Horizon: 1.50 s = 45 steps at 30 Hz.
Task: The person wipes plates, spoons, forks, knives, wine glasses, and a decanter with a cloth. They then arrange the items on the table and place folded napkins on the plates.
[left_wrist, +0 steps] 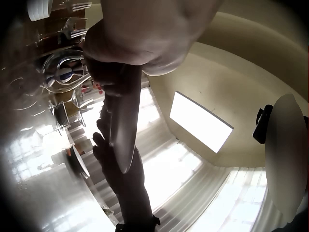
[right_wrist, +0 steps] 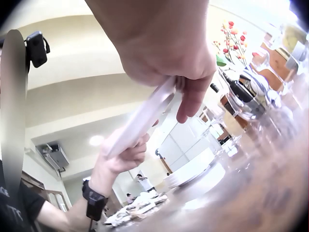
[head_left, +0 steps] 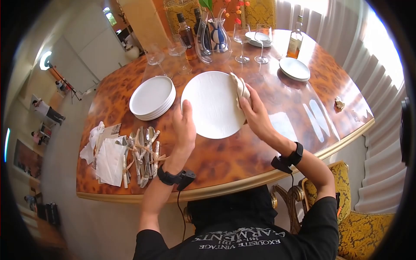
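Observation:
A round white plate (head_left: 211,106) is held up over the table in front of the person. The left hand (head_left: 184,129) grips its left rim, thumb along the upper face and fingers underneath. At the right rim, the right hand (head_left: 255,113) pinches a folded beige cloth (head_left: 241,90) around the plate's edge. The left wrist view shows the plate (left_wrist: 128,121) edge-on between both hands. In the right wrist view the plate (right_wrist: 140,118) slants above the tabletop, with the left hand's fingers curled under the far rim.
Left of the plate stands a stack of white plates (head_left: 152,96). Cutlery (head_left: 141,158) and white napkins (head_left: 110,162) lie at the front left. Wine glasses (head_left: 242,41), a glass decanter (head_left: 208,47) and bottles stand behind. Small plates (head_left: 294,69) and a crumpled scrap (head_left: 339,104) are rightward.

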Tool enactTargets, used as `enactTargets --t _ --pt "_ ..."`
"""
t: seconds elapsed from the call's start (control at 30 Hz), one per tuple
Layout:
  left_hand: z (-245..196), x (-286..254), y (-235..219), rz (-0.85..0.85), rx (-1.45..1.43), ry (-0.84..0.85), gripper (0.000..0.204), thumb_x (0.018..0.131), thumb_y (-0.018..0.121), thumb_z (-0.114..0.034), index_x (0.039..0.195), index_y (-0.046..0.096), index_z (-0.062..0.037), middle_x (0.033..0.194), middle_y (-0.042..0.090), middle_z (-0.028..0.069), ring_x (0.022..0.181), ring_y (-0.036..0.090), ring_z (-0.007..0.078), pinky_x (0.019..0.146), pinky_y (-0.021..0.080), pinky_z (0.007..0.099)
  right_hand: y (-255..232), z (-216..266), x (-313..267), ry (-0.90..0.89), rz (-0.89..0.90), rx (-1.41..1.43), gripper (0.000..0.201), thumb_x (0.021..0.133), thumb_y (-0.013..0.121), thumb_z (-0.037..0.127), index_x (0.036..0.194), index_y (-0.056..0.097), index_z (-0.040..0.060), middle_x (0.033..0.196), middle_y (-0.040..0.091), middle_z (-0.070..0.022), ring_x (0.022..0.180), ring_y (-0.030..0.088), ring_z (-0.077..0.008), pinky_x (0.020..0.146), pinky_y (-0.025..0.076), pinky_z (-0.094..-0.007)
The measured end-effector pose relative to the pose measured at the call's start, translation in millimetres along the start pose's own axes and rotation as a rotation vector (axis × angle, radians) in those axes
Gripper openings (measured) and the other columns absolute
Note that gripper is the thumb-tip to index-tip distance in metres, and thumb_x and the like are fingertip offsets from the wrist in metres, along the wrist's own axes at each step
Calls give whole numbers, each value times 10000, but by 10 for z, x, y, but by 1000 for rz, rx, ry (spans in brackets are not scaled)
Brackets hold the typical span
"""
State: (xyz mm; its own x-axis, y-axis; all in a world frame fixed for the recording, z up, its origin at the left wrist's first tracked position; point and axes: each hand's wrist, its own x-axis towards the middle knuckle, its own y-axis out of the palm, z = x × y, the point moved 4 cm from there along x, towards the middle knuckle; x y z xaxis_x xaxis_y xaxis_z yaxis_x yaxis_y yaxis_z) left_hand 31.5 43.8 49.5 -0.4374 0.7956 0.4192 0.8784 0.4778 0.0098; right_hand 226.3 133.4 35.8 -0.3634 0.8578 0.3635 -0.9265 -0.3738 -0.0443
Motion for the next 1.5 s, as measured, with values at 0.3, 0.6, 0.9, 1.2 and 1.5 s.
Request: enactTargets --t 0.3,0.6,0.9,1.2,1.5 --pt "-78 42 -140 267 -68 -209 400 1034 450 -301 1112 612 56 923 633 15 839 545 62 756 452 243 -87 259 18 -152 231 -251 395 967 494 93 1349 429 14 934 650 -167 841 639 -226 786 481 -329" --pt "46 -58 -192 -13 197 -118 344 1050 410 -259 975 574 34 840 523 9 791 437 81 730 400 269 164 -1 -101 -439 118 -291 492 966 478 80 1445 364 75 1070 636 -173 800 648 -233 749 506 -329" --pt "193 122 -490 300 33 -418 341 1031 421 -231 1243 508 21 1027 647 63 891 631 98 744 544 251 208 23 -146 78 206 44 345 965 378 28 1301 455 24 817 603 -96 608 620 -148 576 514 -295" --pt "419 164 -659 331 25 -365 268 1008 441 -185 1162 493 28 869 643 94 632 634 176 585 532 328 178 -126 -129 163 355 0 297 986 396 93 1273 465 57 807 578 -64 592 541 -106 524 435 -261" --pt "687 400 -503 126 -189 -610 276 1013 344 -178 1236 387 -21 968 640 174 727 666 249 630 539 328 -257 -227 -220 267 174 163 429 1016 416 165 1429 339 79 866 602 -46 613 527 -70 521 440 -235"
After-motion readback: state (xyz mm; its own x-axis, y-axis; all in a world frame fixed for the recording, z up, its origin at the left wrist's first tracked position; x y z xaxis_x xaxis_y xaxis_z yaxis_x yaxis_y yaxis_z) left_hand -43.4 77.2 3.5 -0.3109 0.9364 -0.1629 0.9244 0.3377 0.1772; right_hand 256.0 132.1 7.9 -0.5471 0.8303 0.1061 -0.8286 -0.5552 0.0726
